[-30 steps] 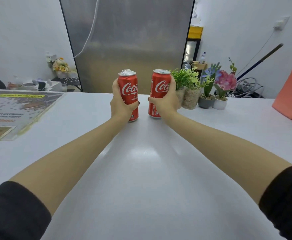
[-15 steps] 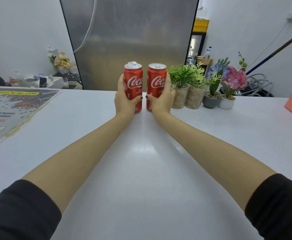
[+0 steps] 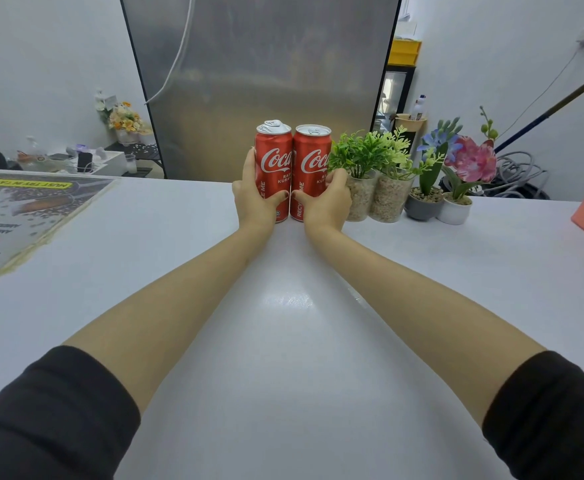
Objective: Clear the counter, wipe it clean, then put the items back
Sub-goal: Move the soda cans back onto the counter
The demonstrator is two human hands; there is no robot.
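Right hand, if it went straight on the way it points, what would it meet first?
The right hand grips the right can. Pointing forward and slightly left, it would probably push that into the left can, which looks to touch it.

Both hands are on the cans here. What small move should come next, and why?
Probably release both. The left hand grips the left can, the right hand grips the right can, and both stand upright on the counter, side by side next to the potted plants, so they look placed.
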